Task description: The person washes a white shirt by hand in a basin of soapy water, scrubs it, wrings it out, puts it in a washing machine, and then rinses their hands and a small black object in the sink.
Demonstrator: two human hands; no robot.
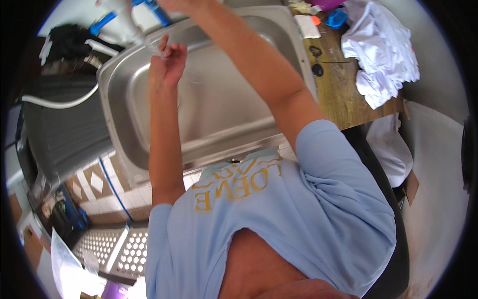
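Note:
My left hand is palm up over the left end of a steel sink. Its fingers are apart and loosely curled, with no solid thing seen in them. A clear, blurred streak, which looks like water, touches the fingertips beneath a white spout-like piece. My right arm reaches across the sink to the far left, and my right hand is cut off by the upper edge of the picture. What its fingers do is hidden. Blue parts lie close to it.
On the right, a wooden counter bears a crumpled white cloth, a blue item and a pale square. Left of the sink are a white hose, a dark grey surface and a black bundle.

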